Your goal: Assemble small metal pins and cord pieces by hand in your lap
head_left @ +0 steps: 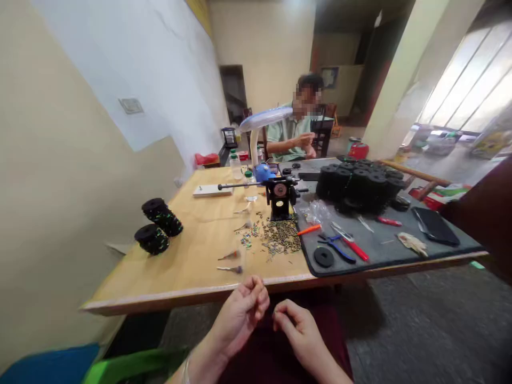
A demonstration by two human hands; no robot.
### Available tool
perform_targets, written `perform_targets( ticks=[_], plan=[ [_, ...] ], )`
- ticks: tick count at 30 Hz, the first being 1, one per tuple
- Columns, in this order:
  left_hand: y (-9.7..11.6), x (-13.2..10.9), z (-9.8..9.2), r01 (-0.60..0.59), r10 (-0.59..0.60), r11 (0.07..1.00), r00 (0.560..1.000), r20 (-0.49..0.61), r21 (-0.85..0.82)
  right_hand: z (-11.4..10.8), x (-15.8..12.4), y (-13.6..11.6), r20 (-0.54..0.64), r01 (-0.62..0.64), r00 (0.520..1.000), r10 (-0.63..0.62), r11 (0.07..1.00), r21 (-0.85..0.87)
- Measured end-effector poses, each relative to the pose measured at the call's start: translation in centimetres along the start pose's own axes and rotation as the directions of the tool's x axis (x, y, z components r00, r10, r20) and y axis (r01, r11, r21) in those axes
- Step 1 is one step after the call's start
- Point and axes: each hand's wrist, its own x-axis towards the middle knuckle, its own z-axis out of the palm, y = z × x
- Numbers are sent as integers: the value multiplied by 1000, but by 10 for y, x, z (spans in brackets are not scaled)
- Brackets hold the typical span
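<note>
A brush-like piece (230,269) lies near the front edge of a wooden surface (204,229), long axis sideways, thin end pointing left. Nearby, the left hand (242,308) and right hand (294,322) pinch thumb to fingers, anything between too small to tell.

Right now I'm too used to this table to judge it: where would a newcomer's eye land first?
Probably the big pile of black rolls on the gray mat, right. Next, small pieces scattered mid-table before the black machine, and, in the foreground, the left hand and right hand.
</note>
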Motion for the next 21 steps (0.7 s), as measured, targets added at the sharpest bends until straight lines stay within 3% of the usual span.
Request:
perform_targets(
  ticks=[6,10,16,21],
  plan=[
    [30,-2,15,-22,25,996,999,41,-81,-6,6,16,-12,15,1000,-15,1000,17],
    [40,-2,22,-49,54,997,996,68,-66,-7,6,22,-3,-1,1000,1,998,56],
    [33,4,29,-106,91,960,993,69,259,-9,4,38,56,-88,995,84,994,63],
    [18,6,31,-138,90,831,989,115,539,-20,2,29,-67,-32,997,29,999,-31]
  ],
)
